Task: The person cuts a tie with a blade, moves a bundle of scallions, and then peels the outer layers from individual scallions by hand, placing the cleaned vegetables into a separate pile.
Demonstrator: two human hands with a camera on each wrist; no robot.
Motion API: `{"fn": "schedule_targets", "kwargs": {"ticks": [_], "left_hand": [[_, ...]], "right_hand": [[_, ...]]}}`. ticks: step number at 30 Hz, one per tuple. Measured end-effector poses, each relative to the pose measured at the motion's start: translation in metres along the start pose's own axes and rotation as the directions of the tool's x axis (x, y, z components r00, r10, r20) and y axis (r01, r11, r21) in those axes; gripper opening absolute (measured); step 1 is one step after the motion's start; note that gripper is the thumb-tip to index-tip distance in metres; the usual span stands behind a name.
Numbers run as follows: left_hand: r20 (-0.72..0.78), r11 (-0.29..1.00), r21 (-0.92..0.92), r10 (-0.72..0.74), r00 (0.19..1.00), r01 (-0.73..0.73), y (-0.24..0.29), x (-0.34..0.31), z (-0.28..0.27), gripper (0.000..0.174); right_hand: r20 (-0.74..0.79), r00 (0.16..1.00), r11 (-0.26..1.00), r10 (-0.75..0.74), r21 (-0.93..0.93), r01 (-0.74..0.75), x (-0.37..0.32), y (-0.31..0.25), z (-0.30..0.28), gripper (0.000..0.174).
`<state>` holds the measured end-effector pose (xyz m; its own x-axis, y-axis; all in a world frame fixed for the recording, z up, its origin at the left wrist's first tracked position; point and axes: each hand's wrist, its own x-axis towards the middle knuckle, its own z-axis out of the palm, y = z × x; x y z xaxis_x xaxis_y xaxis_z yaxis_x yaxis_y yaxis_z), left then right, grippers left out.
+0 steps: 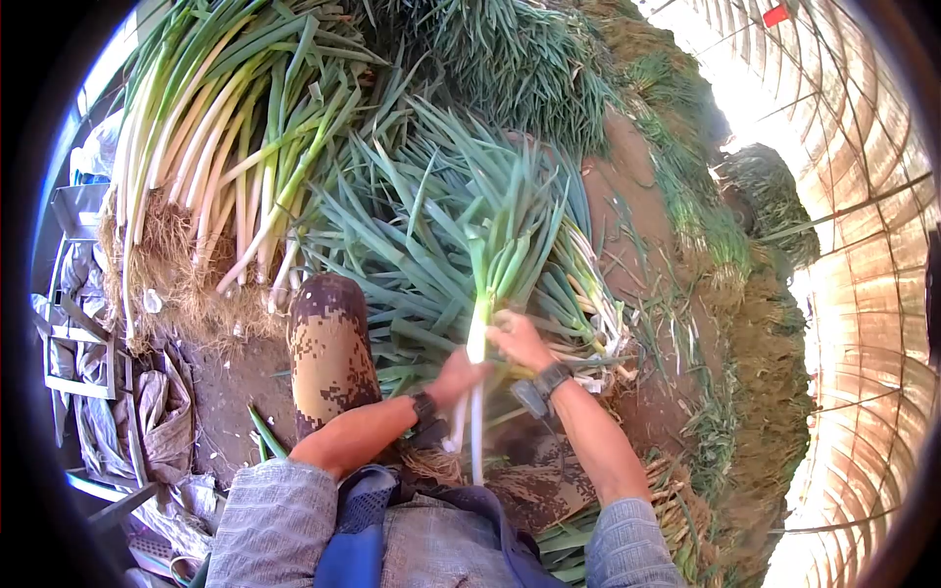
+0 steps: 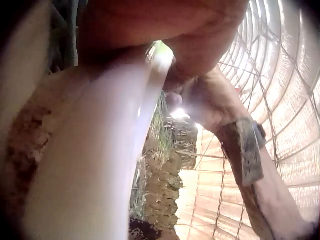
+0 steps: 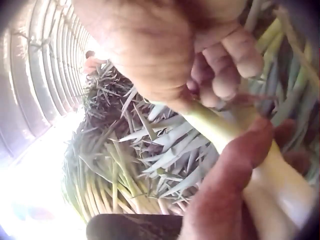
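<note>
My left hand (image 1: 459, 380) grips the white stems of a few green onions (image 1: 477, 338), held upright in front of my body. Just above it, my right hand (image 1: 520, 341) has its fingers curled at the upper stems, with a thin leaf strip by them. In the right wrist view the left hand (image 3: 225, 180) wraps the pale stalks (image 3: 277, 185), while the curled fingers of the right hand (image 3: 150, 50) meet the stalk higher up. Large white stems (image 2: 90, 155) fill the left wrist view below the left hand (image 2: 165, 25).
A pile of green onions (image 1: 392, 235) lies beyond my hands, and a rooted bunch (image 1: 211, 147) rests at the upper left. A metal frame (image 1: 83, 387) with cloth stands at the far left. My camouflage-covered knee (image 1: 331, 343) is beside the pile. Plastic sheeting (image 1: 863, 294) curves along the right.
</note>
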<state>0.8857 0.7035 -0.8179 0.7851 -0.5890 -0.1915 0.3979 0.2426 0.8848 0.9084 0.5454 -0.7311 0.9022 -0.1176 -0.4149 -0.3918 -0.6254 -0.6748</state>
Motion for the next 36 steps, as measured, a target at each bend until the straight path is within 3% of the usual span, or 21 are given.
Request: {"fn": "schedule_targets", "kwargs": {"ticks": [2, 5, 6, 8, 11, 13, 14, 15, 18, 19, 20, 22, 25, 28, 30, 31, 32, 33, 34, 35, 36], "left_hand": [[-0.012, 0.988, -0.013, -0.152, 0.988, 0.152, -0.021, 0.005, -0.006, 0.044], [-0.153, 0.98, -0.072, -0.196, 0.968, 0.187, -0.041, 0.014, -0.007, 0.038], [-0.154, 0.977, -0.073, -0.209, 0.966, 0.199, -0.04, 0.012, -0.01, 0.038], [-0.151, 0.973, -0.006, -0.227, 0.962, 0.229, -0.028, 0.01, -0.009, 0.032], [-0.104, 0.96, -0.064, -0.28, 0.954, 0.274, -0.031, 0.02, -0.008, 0.022], [-0.084, 0.974, -0.162, -0.172, 0.981, 0.157, -0.026, 0.032, -0.009, 0.018], [-0.063, 0.973, -0.222, -0.081, 0.995, 0.065, -0.033, 0.042, -0.011, 0.017], [-0.025, 0.902, -0.383, -0.224, 0.974, 0.198, 0.016, 0.039, -0.002, 0.024], [0.385, 0.436, -0.739, -0.352, 0.853, 0.513, 0.097, 0.038, -0.011, 0.036], [0.362, 0.443, -0.762, -0.313, 0.878, 0.472, 0.115, 0.041, -0.014, 0.036], [0.339, 0.449, -0.783, -0.27, 0.901, 0.43, 0.128, 0.047, -0.015, 0.036], [0.248, 0.484, -0.795, -0.29, 0.924, 0.365, 0.133, 0.072, -0.024, 0.039], [0.209, 0.554, -0.77, -0.25, 0.946, 0.316, 0.137, 0.108, -0.044, 0.035], [-0.172, 0.846, -0.528, -0.186, 0.967, 0.069, 0.121, 0.148, -0.07, 0.025], [-0.371, 0.94, -0.335, -0.199, 0.907, 0.069, 0.092, 0.191, -0.108, 0.026], [-0.331, 0.925, -0.376, -0.194, 0.923, 0.06, 0.108, 0.183, -0.113, 0.025], [-0.281, 0.901, -0.426, -0.225, 0.933, 0.089, 0.123, 0.178, -0.114, 0.028], [-0.229, 0.838, -0.535, -0.267, 0.936, 0.108, 0.125, 0.182, -0.114, 0.029], [-0.174, 0.764, -0.633, -0.302, 0.937, 0.129, 0.128, 0.188, -0.113, 0.031], [-0.081, 0.681, -0.728, -0.209, 0.975, 0.086, 0.132, 0.175, -0.102, 0.038], [0.096, 0.685, -0.706, -0.159, 0.983, 0.18, 0.123, 0.178, -0.105, 0.042]], "right_hand": [[0.052, 0.998, 0.992, -0.02, 0.122, 0.014, 0.01, 0.0, -0.002, 0.024], [-0.315, 0.925, 0.881, -0.213, 0.347, 0.321, -0.036, -0.076, -0.044, 0.01], [-0.533, 0.752, 0.868, -0.387, 0.065, 0.493, -0.055, -0.097, -0.069, 0.013], [-0.683, 0.557, 0.591, -0.472, 0.223, 0.775, -0.093, -0.137, -0.128, 0.026], [-0.767, 0.531, 0.404, -0.36, 0.385, 0.83, -0.098, -0.108, -0.19, 0.026], [-0.678, 0.715, 0.871, -0.171, 0.236, 0.431, -0.087, -0.081, -0.179, 0.021], [-0.556, 0.822, 0.938, -0.124, 0.204, 0.28, -0.085, -0.055, -0.163, 0.019], [-0.424, 0.904, 0.98, -0.062, 0.144, 0.135, -0.083, -0.028, -0.144, 0.018], [-0.203, 0.978, 0.963, -0.051, 0.251, 0.102, -0.083, -0.026, -0.062, 0.038], [-0.127, 0.989, 0.919, -0.069, 0.377, 0.113, -0.076, -0.02, -0.042, 0.044], [-0.104, 0.988, 0.964, -0.111, 0.23, 0.133, -0.071, -0.03, -0.029, 0.049], [-0.103, 0.993, 0.952, -0.066, 0.292, 0.094, -0.058, -0.035, 0.005, 0.057], [0.071, 0.997, 0.701, 0.002, 0.711, -0.052, -0.052, 0.042, 0.046, 0.049], [0.184, 0.982, 0.879, 0.027, 0.463, -0.111, -0.106, -0.011, 0.027, 0.037], [0.381, 0.91, 0.984, -0.162, 0.13, 0.121, -0.137, -0.045, 0.007, 0.028], [0.441, 0.867, 0.928, -0.232, -0.168, 0.334, -0.153, -0.046, -0.01, 0.026], [0.211, 0.871, 0.803, -0.444, -0.336, 0.492, -0.168, -0.027, -0.035, 0.018], [0.205, 0.954, 0.465, -0.218, -0.838, 0.286, -0.173, -0.006, -0.079, 0.011], [-0.085, 0.99, 0.876, 0.115, -0.461, -0.142, -0.191, -0.041, -0.136, 0.018], [-0.503, 0.859, 0.894, 0.096, -0.336, -0.297, -0.2, -0.005, -0.172, 0.018], [-0.447, 0.895, 0.427, 0.005, -0.808, -0.406, -0.22, -0.01, -0.204, 0.024]]}}
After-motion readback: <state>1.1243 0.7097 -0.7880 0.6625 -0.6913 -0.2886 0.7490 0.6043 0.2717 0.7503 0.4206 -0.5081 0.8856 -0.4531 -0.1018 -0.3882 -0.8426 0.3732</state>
